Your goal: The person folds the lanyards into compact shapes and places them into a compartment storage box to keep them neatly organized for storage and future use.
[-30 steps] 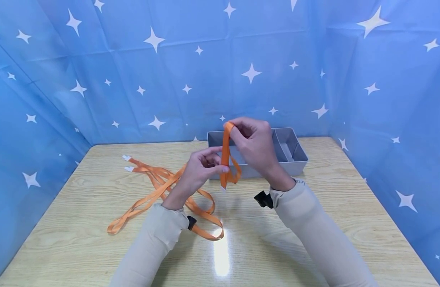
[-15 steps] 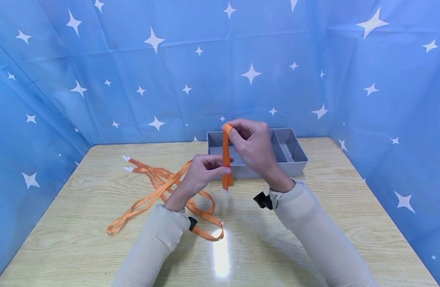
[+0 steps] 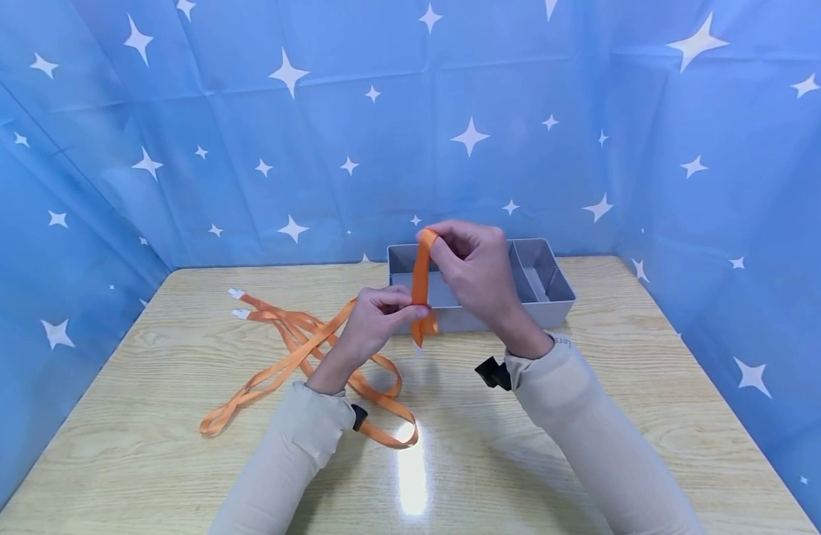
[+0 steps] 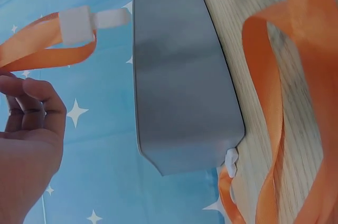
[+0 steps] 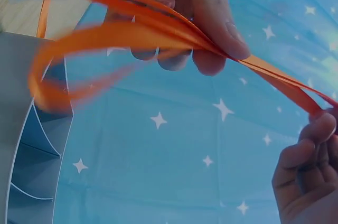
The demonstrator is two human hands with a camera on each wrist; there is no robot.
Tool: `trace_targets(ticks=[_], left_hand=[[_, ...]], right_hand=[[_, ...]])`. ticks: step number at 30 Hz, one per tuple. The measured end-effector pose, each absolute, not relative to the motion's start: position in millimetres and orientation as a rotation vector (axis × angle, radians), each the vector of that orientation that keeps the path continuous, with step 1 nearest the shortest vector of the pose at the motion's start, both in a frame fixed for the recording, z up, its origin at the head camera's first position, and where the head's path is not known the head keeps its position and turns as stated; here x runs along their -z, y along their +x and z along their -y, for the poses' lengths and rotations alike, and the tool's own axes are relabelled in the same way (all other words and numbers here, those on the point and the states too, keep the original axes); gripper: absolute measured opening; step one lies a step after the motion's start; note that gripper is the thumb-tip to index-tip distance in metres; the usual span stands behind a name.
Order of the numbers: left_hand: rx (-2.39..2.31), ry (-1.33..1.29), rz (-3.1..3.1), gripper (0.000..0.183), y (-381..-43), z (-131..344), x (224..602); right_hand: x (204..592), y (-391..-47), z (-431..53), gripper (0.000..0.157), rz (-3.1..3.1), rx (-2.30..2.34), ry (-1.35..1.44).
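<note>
An orange lanyard [image 3: 420, 276] is folded lengthwise and stretched upright between the two hands. My right hand [image 3: 475, 267] pinches its folded top. Lower down, my left hand [image 3: 375, 321] pinches the same lanyard between thumb and fingers. Below that pinch hang a short loop and a white plastic clip [image 4: 76, 25]. The right wrist view shows the left thumb [image 5: 224, 28] pressing the strap layers together, with the right hand's curled fingers at the lower right edge.
Behind the hands stands a grey divided box [image 3: 547, 315] near the table's back edge. More orange lanyards [image 3: 296, 349] with white clips [image 3: 239, 314] lie tangled on the table [image 3: 136, 461] to the left. A blue starred curtain [image 3: 357, 126] surrounds the table.
My left hand has dropped slightly, and its raised index finger has come down to the strap. The loose loop below has shrunk. My right hand has stayed almost in place.
</note>
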State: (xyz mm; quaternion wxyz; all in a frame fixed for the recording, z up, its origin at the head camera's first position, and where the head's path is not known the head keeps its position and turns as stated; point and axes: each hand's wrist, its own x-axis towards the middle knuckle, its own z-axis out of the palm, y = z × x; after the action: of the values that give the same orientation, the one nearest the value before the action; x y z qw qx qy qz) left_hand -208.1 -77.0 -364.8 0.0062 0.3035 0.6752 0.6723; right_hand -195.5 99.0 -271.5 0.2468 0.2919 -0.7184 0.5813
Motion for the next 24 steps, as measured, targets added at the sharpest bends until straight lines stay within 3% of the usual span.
trace_targets(ticks=[24], left_hand=[[-2.043,0.912,-2.434,0.009,-215.1,80.6,361.7]], right_hand=[[279.3,-191.9,-100.2,0.005,1.986,-1.552,0.814]])
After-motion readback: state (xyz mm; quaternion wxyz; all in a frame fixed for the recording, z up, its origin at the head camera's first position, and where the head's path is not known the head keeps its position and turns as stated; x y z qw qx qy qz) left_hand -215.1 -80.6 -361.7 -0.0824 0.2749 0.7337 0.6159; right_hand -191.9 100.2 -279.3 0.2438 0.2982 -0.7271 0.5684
